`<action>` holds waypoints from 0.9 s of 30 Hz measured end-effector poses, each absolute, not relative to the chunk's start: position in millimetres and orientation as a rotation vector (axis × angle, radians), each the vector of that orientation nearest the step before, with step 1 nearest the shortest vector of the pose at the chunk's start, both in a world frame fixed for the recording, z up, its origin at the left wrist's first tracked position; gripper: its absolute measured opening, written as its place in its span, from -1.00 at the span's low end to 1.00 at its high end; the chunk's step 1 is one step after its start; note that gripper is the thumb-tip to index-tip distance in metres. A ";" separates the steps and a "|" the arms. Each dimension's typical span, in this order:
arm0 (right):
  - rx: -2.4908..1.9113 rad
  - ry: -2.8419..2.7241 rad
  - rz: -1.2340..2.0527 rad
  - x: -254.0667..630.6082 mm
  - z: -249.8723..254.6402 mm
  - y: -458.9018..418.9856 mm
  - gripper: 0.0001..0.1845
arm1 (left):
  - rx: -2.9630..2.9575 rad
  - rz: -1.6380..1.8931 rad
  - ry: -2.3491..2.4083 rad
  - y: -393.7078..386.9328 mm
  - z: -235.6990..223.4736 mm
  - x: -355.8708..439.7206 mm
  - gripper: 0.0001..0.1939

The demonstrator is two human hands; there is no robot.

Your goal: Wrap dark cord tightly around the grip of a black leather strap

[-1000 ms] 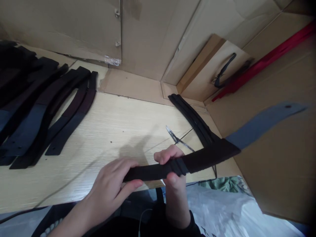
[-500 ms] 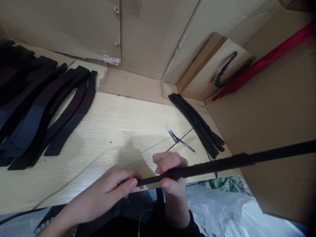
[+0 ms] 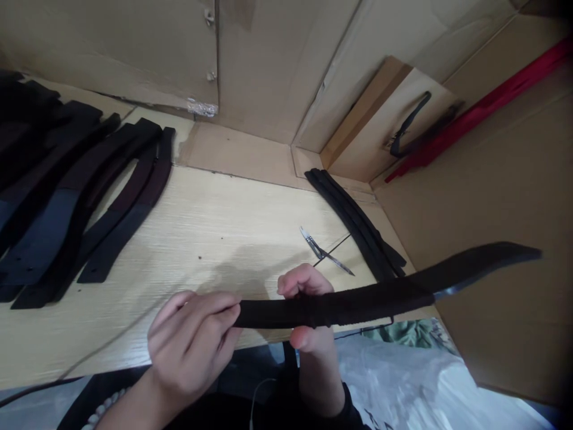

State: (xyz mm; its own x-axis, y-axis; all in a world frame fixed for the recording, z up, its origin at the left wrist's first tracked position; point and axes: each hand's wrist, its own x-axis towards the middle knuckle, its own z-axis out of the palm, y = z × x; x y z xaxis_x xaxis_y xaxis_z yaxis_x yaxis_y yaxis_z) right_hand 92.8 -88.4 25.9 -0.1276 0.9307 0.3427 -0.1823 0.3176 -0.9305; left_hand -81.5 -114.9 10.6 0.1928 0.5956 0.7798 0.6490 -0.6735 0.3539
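A long black curved strip [image 3: 376, 306] with a dark fabric-like wrap round its middle is held across the front of the table, its broad side facing me and its far end curving up to the right. My left hand [image 3: 194, 340] is closed on its left end. My right hand [image 3: 316, 310] is curled around it from behind, fingers above and thumb below. Beyond my right hand, a pair of thread snips [image 3: 321, 251] lies on the table. Several similar black strips [image 3: 353, 221] lie to the right of the snips.
A pile of wider black curved pieces [image 3: 129, 197] covers the table's left side. Cardboard walls [image 3: 264, 65] stand at the back and right. A red strip [image 3: 483, 110] runs along the right wall. A thin dark cord [image 3: 332, 249] passes under the snips.
The strip has turned about its length, from edge-on to broad side showing. My left hand has rolled over, its back now up. My right hand stays around the strip.
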 end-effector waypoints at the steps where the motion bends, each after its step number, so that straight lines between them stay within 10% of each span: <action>1: -0.775 -1.350 1.162 93.0 26.4 -89.5 -0.53 | -2.350 -1.516 -1.239 -115.6 9.2 -81.6 -0.82; 20: -0.725 -1.391 1.083 94.6 19.1 -91.0 -0.63 | -2.518 -1.384 -1.144 -109.7 14.8 -98.0 -0.93; 27: -0.729 -1.514 0.716 87.9 36.1 -87.2 -0.76 | -2.741 -1.321 -1.218 -98.5 17.9 -89.1 -0.61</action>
